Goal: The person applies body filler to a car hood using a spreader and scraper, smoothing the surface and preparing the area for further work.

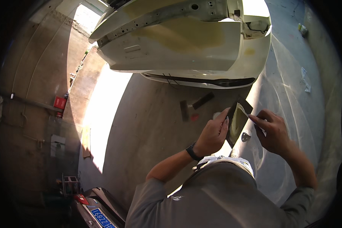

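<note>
My left hand (pixel 212 133), with a dark band at its wrist, is closed on the edge of a dark flat mixing board (pixel 234 141) held tilted in front of my waist. Yellowish putty (pixel 237 123) lies smeared over the board's middle. Closed at the board's right edge, my right hand (pixel 271 131) pinches a thin pale putty spreader (pixel 263 131), which is mostly hidden by the fingers. The spreader's edge meets the putty. Ahead of me is a pale car body (pixel 171 57) with yellowish filler patches (pixel 190 36) on its panel.
Two dark flat blocks (pixel 203 100) and a small red item (pixel 194 117) lie on the floor under the car. A red box (pixel 59 102) stands at left. Behind me at lower left is a dark car (pixel 102 199). White scraps (pixel 305 80) lie at right.
</note>
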Demonstrator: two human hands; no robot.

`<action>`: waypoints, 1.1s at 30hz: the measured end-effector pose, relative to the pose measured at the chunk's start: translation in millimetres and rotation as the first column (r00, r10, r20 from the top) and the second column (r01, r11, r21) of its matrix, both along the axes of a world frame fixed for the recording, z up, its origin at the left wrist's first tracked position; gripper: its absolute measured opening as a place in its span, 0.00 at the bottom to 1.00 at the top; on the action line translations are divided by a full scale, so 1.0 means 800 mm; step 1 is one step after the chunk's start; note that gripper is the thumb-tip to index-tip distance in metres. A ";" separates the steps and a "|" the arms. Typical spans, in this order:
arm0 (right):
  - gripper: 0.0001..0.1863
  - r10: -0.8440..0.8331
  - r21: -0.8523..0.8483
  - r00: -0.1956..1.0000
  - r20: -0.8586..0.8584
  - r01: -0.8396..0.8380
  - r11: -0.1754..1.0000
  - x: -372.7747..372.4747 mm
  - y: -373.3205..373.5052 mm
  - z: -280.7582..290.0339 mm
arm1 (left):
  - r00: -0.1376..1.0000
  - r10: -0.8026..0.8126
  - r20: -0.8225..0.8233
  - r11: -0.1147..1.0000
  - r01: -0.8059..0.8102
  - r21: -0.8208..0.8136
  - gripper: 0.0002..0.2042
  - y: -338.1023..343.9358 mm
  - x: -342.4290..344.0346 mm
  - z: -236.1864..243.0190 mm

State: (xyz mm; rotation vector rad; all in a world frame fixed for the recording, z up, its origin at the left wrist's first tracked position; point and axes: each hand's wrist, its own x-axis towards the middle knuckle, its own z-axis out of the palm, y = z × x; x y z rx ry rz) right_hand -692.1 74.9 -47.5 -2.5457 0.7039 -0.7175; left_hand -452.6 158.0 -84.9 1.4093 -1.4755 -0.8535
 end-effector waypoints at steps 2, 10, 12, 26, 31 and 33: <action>0.14 0.279 0.020 0.953 -0.118 -0.278 0.960 0.001 0.000 0.001 | 0.998 0.047 0.046 0.998 -0.049 0.027 0.20 -0.002 -0.001 0.001; 0.15 0.303 0.066 0.951 -0.065 -0.299 0.952 -0.004 -0.003 -0.018 | 0.989 0.071 0.132 0.997 -0.072 0.000 0.19 -0.001 -0.005 -0.006; 0.14 0.278 0.142 0.956 0.099 -0.290 0.947 -0.007 -0.005 -0.023 | 0.995 0.036 0.090 0.999 -0.038 0.021 0.18 -0.003 -0.006 -0.008; 0.15 0.338 0.050 0.940 -0.058 -0.335 0.941 -0.013 -0.016 -0.021 | 0.999 0.042 0.024 0.999 -0.042 -0.016 0.18 -0.012 -0.006 -0.002; 0.18 0.123 -0.063 0.992 -0.034 -0.125 0.990 -0.011 -0.010 -0.016 | 0.998 0.029 0.057 0.999 -0.026 -0.041 0.20 -0.007 0.000 -0.012; 0.16 0.241 0.005 0.969 -0.050 -0.241 0.971 -0.007 -0.009 -0.009 | 0.999 0.032 -0.012 0.997 -0.032 -0.072 0.20 -0.007 0.002 -0.014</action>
